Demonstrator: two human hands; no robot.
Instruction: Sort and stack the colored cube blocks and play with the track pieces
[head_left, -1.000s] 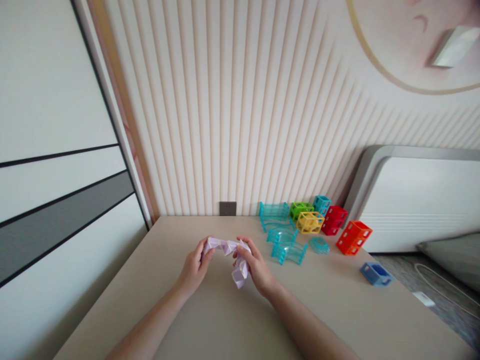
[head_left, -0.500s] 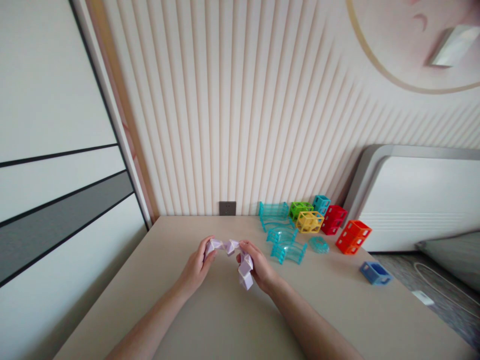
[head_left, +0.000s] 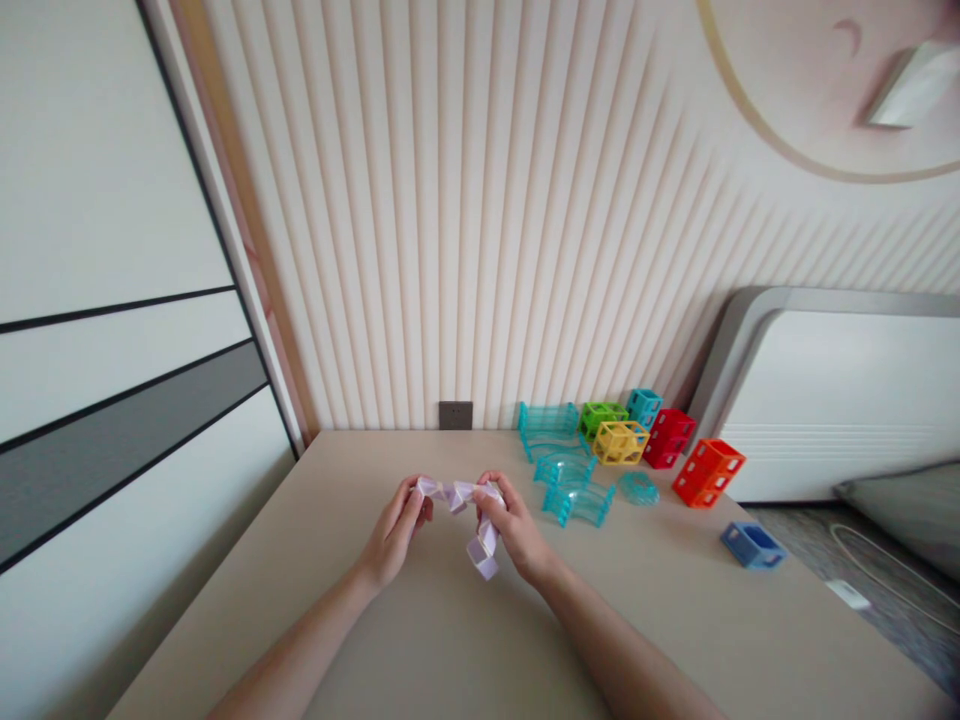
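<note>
Both my hands hold a pale lilac twisting snake puzzle [head_left: 459,495] just above the beige table [head_left: 450,640]. My left hand [head_left: 394,532] pinches its left end, fingers closed. My right hand [head_left: 517,530] grips the right part, where the chain bends down and a short tail [head_left: 482,553] hangs below my fingers. The middle stretch runs roughly level between the two hands.
Toy pieces lie at the table's back right: clear teal track sections [head_left: 574,500], a teal disc [head_left: 638,489], green [head_left: 602,415], yellow [head_left: 621,442], teal [head_left: 645,405], red [head_left: 669,437] and orange [head_left: 708,471] lattice cubes, and a blue block [head_left: 752,545] near the right edge. A wall socket [head_left: 455,414] sits behind.
The hanging tail of the puzzle has turned and shifted under my right hand; my hands stay in almost the same place above the table.
</note>
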